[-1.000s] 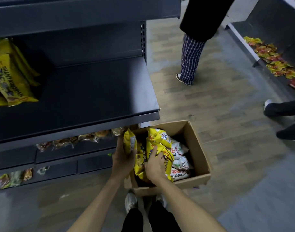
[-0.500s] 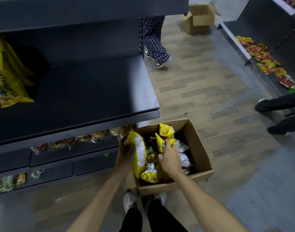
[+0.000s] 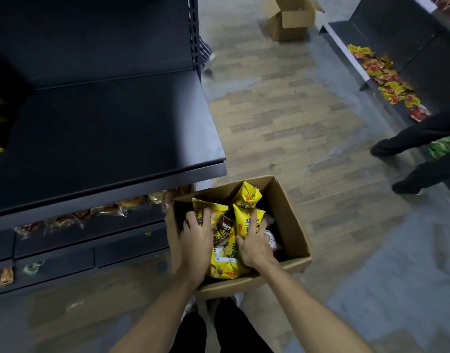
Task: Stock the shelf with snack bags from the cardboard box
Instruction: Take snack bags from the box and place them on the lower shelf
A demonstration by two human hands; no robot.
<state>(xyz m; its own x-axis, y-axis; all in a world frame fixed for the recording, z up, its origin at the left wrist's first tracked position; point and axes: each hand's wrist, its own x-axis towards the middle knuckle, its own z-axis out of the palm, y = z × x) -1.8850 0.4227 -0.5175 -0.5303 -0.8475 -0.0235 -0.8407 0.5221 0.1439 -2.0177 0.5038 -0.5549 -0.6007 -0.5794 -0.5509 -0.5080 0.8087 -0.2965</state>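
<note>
Looking down from the head camera, I take the biggest item first: the dark shelf [image 3: 111,128], whose broad deck lies up and to the left of both hands and is mostly bare, with only a sliver of yellow packaging at its far left edge. Below its front lip sit lower tiers [image 3: 78,233] holding small wrapped goods. The cardboard box [image 3: 290,225] stands open on the floor just right of the shelf corner, directly ahead of my feet. Inside it, the snack bags [image 3: 247,200] are heaped together, mostly on end with their long axes pointing up and away from me. My left hand [image 3: 196,240] presses its spread fingers against the left side of the heap; my right hand [image 3: 252,243] curls around the yellow bags on the right side, so the bundle is squeezed between both hands. In my judgement the coming move is a lift up and to the left, and the left hand is the nearer one to the deck. The shelf's front lip overhangs the box's left corner, so I judge the bundle must rise clear of it first. A second box [image 3: 290,19], another rack [image 3: 387,70] and someone's legs [image 3: 417,146] stand well apart.
</note>
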